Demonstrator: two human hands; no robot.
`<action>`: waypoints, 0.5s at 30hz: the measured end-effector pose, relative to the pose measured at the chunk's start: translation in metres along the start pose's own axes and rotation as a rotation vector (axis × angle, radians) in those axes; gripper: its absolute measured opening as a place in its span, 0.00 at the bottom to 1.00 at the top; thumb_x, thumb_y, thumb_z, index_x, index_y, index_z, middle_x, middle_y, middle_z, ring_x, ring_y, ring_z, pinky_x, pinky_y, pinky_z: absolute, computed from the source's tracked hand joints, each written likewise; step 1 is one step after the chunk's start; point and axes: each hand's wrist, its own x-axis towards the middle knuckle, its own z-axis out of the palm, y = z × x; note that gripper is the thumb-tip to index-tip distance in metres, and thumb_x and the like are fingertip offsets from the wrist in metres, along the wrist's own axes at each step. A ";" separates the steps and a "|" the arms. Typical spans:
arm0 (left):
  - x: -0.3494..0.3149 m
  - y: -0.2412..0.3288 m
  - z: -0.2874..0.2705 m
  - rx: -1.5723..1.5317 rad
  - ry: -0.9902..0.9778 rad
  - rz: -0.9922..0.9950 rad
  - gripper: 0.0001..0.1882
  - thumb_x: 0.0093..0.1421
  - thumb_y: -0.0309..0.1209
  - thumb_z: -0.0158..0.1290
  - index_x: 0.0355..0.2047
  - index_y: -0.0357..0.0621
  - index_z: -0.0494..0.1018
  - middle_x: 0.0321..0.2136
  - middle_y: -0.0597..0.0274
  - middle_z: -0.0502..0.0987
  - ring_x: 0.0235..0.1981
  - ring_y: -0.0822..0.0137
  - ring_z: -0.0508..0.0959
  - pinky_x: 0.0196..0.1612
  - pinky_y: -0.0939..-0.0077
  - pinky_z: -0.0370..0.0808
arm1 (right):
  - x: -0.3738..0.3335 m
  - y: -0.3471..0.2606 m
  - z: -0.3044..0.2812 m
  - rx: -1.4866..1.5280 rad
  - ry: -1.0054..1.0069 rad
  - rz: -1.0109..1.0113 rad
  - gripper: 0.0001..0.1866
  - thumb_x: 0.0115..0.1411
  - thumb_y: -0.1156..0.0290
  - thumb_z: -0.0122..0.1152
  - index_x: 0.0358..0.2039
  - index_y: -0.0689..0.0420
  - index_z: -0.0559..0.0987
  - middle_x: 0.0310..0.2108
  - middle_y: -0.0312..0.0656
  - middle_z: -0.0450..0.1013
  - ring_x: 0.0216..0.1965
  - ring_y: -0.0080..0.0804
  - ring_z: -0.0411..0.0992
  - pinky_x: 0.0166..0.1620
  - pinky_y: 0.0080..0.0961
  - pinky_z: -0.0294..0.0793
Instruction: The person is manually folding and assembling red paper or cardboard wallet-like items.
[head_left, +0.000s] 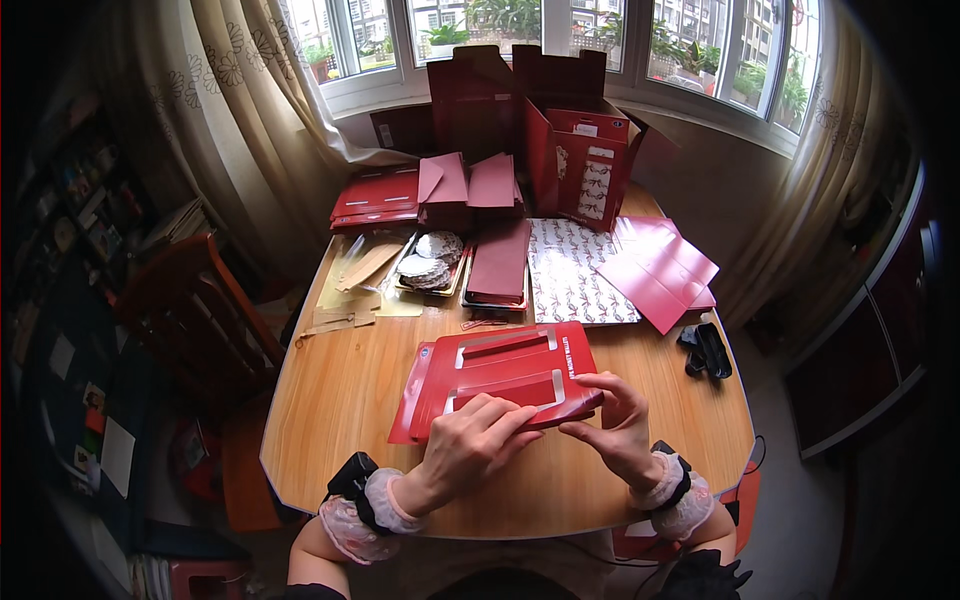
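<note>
A red cardboard box (470, 378) with two long window cutouts lies low over the near middle of the table. Its right end stands out with some thickness, while a flap reaches out flat at the left. My left hand (475, 445) is closed on the near edge, fingers bent over the lower window. At the near right corner my right hand (622, 425) pinches the box, its fingers on the top and its thumb lower at the edge. The underside of the box is hidden.
Behind lie a tray of white scalloped round pieces (430, 262), a stack of dark red cards (499, 262), a patterned sheet (575, 270) and pink sheets (665, 275). An upright red box (583, 160) stands at the back. A black strap-like object (706, 350) lies right.
</note>
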 end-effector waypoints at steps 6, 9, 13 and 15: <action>0.000 0.001 -0.003 -0.017 0.005 -0.006 0.14 0.56 0.34 0.68 0.43 0.47 0.84 0.31 0.65 0.82 0.31 0.64 0.82 0.30 0.69 0.79 | -0.002 0.003 0.005 0.001 0.051 -0.021 0.30 0.51 0.87 0.77 0.55 0.62 0.79 0.45 0.39 0.75 0.45 0.27 0.78 0.48 0.24 0.80; 0.000 0.003 -0.006 0.006 -0.006 -0.019 0.14 0.56 0.33 0.68 0.42 0.46 0.84 0.30 0.65 0.83 0.30 0.64 0.82 0.30 0.69 0.79 | -0.003 0.001 0.009 -0.007 0.094 -0.044 0.30 0.50 0.87 0.77 0.55 0.61 0.80 0.44 0.39 0.75 0.45 0.27 0.77 0.48 0.23 0.79; 0.002 0.001 -0.008 0.065 0.021 0.010 0.14 0.56 0.32 0.68 0.43 0.45 0.84 0.30 0.65 0.82 0.30 0.64 0.82 0.29 0.68 0.79 | -0.004 0.005 -0.005 -0.186 0.167 -0.161 0.29 0.48 0.86 0.78 0.53 0.60 0.81 0.41 0.38 0.75 0.43 0.28 0.73 0.48 0.27 0.75; 0.001 -0.005 -0.009 0.101 0.042 0.035 0.15 0.55 0.31 0.68 0.43 0.45 0.84 0.30 0.66 0.82 0.30 0.66 0.81 0.29 0.70 0.79 | 0.000 -0.006 -0.008 -0.486 0.238 -0.336 0.26 0.47 0.78 0.81 0.49 0.55 0.84 0.40 0.36 0.75 0.41 0.32 0.68 0.48 0.32 0.68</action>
